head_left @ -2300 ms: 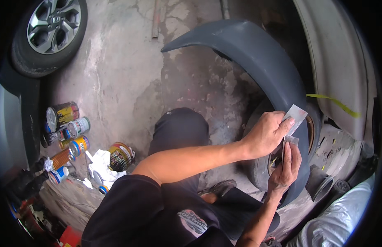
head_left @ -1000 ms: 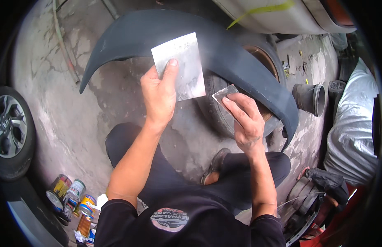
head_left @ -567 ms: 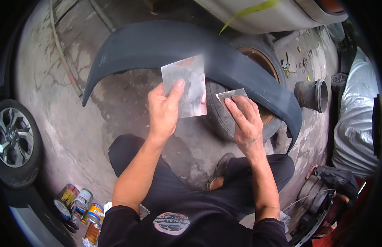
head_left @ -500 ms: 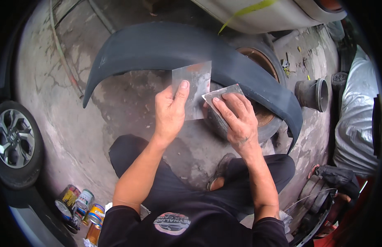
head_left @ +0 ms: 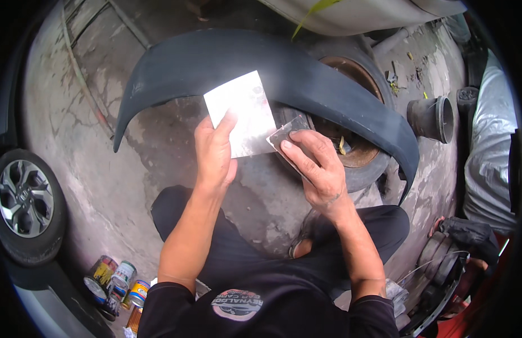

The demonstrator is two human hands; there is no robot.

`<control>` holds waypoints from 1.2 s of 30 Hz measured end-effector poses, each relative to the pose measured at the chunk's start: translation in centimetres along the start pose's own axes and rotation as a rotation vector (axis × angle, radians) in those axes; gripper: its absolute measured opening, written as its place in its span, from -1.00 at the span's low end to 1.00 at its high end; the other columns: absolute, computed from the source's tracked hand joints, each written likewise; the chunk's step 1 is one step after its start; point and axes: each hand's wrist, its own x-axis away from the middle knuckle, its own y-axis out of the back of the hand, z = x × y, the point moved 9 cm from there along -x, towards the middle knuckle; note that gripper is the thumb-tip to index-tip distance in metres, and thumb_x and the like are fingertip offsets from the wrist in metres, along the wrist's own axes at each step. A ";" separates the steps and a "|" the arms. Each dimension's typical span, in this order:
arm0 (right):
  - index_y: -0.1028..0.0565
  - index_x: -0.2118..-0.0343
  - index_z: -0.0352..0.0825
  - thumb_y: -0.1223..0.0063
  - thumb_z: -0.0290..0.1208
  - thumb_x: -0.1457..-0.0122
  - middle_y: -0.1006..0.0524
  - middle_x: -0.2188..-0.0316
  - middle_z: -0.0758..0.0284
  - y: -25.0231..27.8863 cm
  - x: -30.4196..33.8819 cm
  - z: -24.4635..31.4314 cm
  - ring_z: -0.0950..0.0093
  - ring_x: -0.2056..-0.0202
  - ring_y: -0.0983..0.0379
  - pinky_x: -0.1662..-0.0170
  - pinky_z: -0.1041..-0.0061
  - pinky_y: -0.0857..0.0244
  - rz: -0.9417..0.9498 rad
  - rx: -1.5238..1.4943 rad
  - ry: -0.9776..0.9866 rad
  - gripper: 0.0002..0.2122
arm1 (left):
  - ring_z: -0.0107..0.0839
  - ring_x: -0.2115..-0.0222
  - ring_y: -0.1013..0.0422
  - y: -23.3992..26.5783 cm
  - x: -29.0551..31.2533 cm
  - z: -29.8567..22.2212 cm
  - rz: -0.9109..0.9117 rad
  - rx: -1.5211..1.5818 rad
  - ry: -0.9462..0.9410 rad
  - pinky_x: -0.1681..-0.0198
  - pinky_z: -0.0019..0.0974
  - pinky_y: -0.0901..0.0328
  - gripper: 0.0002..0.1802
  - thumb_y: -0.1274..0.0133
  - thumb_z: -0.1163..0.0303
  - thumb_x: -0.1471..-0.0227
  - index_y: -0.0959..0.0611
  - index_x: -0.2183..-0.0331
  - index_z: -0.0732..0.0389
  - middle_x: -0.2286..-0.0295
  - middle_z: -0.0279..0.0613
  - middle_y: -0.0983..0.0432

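My left hand (head_left: 215,147) grips a thin rectangular metal sheet (head_left: 247,110) by its lower left side, thumb on the upper face. Bright glare covers much of that face. A small flat grey spreader (head_left: 280,136) is in my right hand (head_left: 320,163), its fingers pressed along the top. The spreader's left corner is close to the sheet's lower right edge; I cannot tell whether they touch. Beyond both hands lies a long, curved dark grey car panel (head_left: 216,59), partly covered by the sheet.
The panel lies across a tire (head_left: 365,179) with a rusty rim (head_left: 367,147). Above is a pale car body (head_left: 362,17). A mounted car wheel (head_left: 25,197) and several cans (head_left: 123,275) are left. A dark cylindrical container (head_left: 430,120) and silver sheeting (head_left: 489,169) are right.
My left hand and the metal sheet have moved left and tilted, so the sheet now catches bright glare. My right hand has shifted slightly left and down with the spreader.
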 end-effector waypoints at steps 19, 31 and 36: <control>-0.61 0.00 -0.21 -0.17 -0.55 0.07 -0.51 0.09 0.25 -3.1 2.6 -0.7 0.17 0.06 -0.44 0.01 0.17 -0.37 0.141 0.214 0.045 -0.54 | -0.51 0.16 -0.48 -0.7 1.1 -1.4 0.018 -0.202 -0.165 0.00 -0.38 -0.32 -0.56 0.00 0.19 -0.40 -0.63 0.04 0.43 0.15 -0.20 -0.61; -0.52 -0.19 -0.08 -0.23 -0.67 0.12 -0.50 0.06 0.21 -2.1 3.0 -1.3 0.08 -0.02 -0.43 -0.06 0.14 -0.40 0.037 0.038 0.010 -0.31 | -0.22 0.01 -0.53 -0.9 1.5 2.3 -0.057 0.092 0.224 -0.11 -0.16 -0.40 -0.58 -0.06 0.40 -0.28 -0.51 -0.10 0.41 0.01 -0.02 -0.55; -0.55 -0.11 -0.14 -0.21 -0.69 0.16 -0.51 0.02 0.19 -0.7 4.3 -4.2 0.09 -0.02 -0.43 -0.02 0.14 -0.41 0.139 0.191 -0.057 -0.36 | -0.34 0.03 -0.53 -1.9 1.5 -0.5 0.070 -0.009 0.053 -0.06 -0.21 -0.44 -0.60 -0.14 0.34 -0.25 -0.54 -0.04 0.35 0.10 -0.12 -0.60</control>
